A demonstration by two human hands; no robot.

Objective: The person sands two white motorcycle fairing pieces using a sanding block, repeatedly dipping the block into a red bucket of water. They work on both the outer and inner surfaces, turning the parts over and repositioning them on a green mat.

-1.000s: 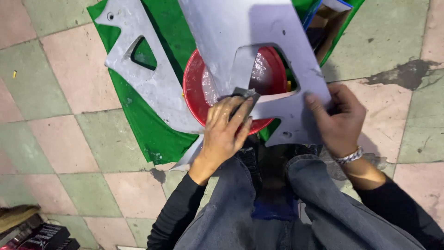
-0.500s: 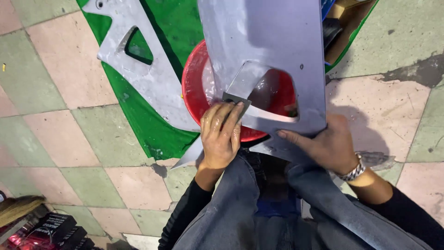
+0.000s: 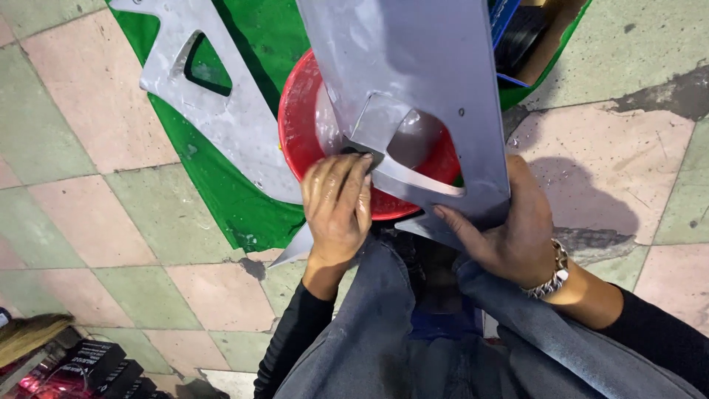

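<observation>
I hold a large grey panel [image 3: 421, 74] with a cut-out opening tilted over a red basin [image 3: 295, 133]. My left hand [image 3: 338, 207] presses a small dark pad [image 3: 362, 154] against the edge of the panel's opening. My right hand [image 3: 509, 229], with a metal bracelet on the wrist, grips the panel's lower right edge from beneath. My knees in blue jeans [image 3: 413, 340] fill the bottom of the view.
A second grey panel [image 3: 214, 96] with a triangular hole lies on a green sheet [image 3: 214, 199] to the left. An open box [image 3: 528, 37] sits at the top right. Dark boxes [image 3: 88, 366] and a broom [image 3: 29, 332] lie at the bottom left on the tiled floor.
The held panel has swung more upright and to the right. My right hand slid from the panel's right side down to its lower edge. My left hand stays on the opening.
</observation>
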